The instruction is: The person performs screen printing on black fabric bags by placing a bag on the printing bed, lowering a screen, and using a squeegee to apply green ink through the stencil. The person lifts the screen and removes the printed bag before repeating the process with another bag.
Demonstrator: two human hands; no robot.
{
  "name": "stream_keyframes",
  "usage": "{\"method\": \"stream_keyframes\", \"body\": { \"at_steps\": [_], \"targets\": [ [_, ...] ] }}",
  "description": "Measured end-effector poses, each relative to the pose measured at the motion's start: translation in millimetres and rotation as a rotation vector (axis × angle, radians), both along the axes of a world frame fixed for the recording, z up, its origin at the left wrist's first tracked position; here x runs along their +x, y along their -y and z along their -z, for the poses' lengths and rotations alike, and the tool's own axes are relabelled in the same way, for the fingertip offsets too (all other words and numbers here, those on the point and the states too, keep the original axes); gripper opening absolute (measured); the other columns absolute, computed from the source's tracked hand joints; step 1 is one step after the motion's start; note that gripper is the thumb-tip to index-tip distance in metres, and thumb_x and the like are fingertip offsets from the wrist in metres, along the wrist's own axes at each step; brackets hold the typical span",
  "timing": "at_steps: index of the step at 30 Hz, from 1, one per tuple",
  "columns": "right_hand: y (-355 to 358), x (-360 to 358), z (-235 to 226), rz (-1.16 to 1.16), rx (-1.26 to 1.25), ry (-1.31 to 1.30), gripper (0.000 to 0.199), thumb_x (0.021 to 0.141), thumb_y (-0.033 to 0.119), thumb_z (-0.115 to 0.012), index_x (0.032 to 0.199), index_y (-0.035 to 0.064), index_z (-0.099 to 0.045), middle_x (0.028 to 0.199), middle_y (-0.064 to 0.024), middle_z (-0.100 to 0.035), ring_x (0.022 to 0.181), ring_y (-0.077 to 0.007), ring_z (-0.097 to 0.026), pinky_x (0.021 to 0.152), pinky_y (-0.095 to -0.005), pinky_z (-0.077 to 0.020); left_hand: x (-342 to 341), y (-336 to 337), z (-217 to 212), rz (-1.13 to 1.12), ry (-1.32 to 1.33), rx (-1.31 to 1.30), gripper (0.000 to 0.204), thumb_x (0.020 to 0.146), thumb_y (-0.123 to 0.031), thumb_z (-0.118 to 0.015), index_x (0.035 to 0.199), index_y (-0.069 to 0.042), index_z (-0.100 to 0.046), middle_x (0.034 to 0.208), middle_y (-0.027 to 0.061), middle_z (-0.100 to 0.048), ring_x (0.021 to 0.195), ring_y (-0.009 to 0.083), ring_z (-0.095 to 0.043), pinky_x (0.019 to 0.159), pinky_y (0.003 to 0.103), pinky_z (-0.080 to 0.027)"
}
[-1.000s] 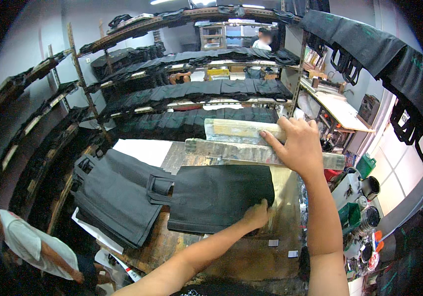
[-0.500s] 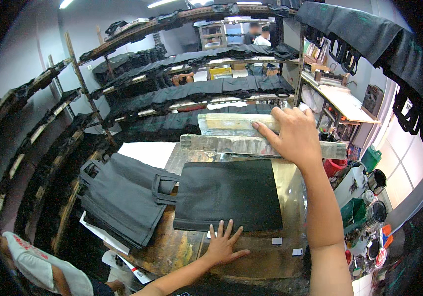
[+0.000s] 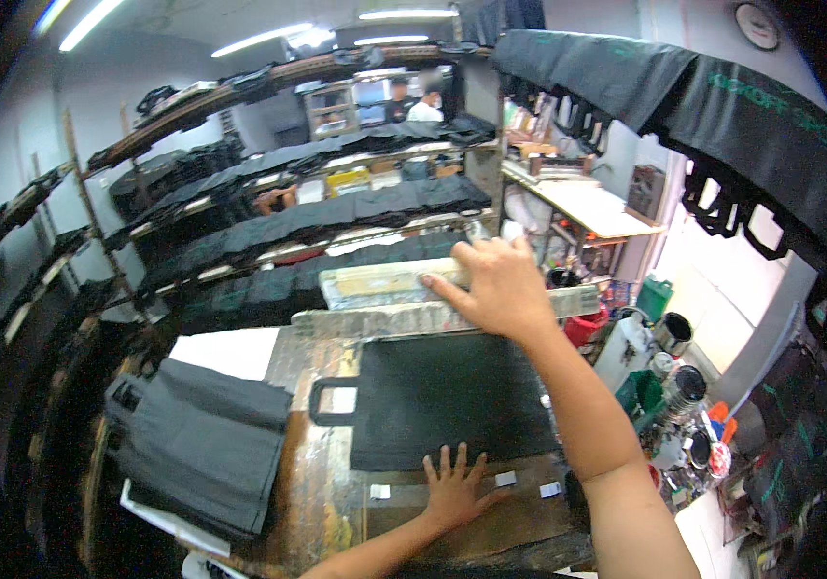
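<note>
Screen-printing station, seen from the head camera. A black bag (image 3: 452,396) lay flat on the paint-stained table (image 3: 312,482), its loop handle pointing to the person's left. The left hand (image 3: 454,487), fingers spread and gripping nothing, pressed flat on the table with its fingertips touching the bag's near edge. The right hand (image 3: 495,288), palm down and fingers extended, rested on the frame (image 3: 404,285) standing just beyond the bag's far edge; whether the fingers curled over that frame could not be told. The two hands were well apart, one at each end of the bag. A stack (image 3: 196,449) of similar dark bags sat at the left of the table, and racks (image 3: 288,222) behind carried rows of further bags laid out. Small white tabs (image 3: 505,478) marked the table beside the left hand.

Judged from this arrangement, the step in hand was seating the bag under the frame. To do it well, the near edge would be squared against the tabs, the cloth smoothed free of wrinkles, and the frame lowered evenly while the left hand kept the bag from creeping.
</note>
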State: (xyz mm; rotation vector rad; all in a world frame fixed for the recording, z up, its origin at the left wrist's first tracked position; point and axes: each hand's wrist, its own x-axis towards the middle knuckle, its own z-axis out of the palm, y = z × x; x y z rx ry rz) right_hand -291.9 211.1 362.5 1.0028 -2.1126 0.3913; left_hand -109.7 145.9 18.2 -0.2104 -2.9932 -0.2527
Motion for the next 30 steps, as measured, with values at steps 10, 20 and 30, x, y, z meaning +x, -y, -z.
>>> {"method": "stream_keyframes", "body": {
  "at_steps": [10, 20, 30],
  "targets": [
    [1.4, 2.0, -0.8, 0.003, 0.006, 0.039, 0.057, 0.096, 0.061, -0.062, 0.091, 0.0048, -0.069, 0.085, -0.0157, -0.07, 0.089, -0.0344, -0.067, 0.092, -0.0495, -0.0441, 6.4, 3.1, 10.0, 0.002, -0.078, 0.146, 0.094, 0.097, -0.079, -0.039, 0.16, -0.01, -0.043, 0.169, 0.0256, -0.026, 0.156, 0.0518, -0.016, 0.119, 0.076, -0.004],
    [4.7, 2.5, -2.1, -0.001, 0.026, 0.008, 0.058, 0.097, 0.061, -0.062, 0.095, 0.0039, -0.071, 0.087, -0.0164, -0.068, 0.089, -0.0337, -0.065, 0.09, -0.0474, -0.0429, 15.3, 3.9, 0.0, -0.006, -0.153, 0.182, 0.083, 0.1, -0.071, -0.045, 0.154, -0.008, -0.052, 0.163, 0.0249, -0.038, 0.15, 0.0484, -0.032, 0.119, 0.073, -0.015],
    [5.9, -25.7, 7.3, 0.004, 0.018, -0.098, 0.067, 0.097, 0.069, -0.053, 0.096, 0.0051, -0.072, 0.091, -0.0197, -0.073, 0.092, -0.0382, -0.069, 0.085, -0.0514, -0.0467, 12.9, 0.5, -9.3, -0.006, -0.162, 0.137, 0.075, 0.1, -0.066, -0.049, 0.146, -0.008, -0.06, 0.156, 0.0246, -0.048, 0.144, 0.0473, -0.041, 0.122, 0.07, -0.013]
  ]
}}
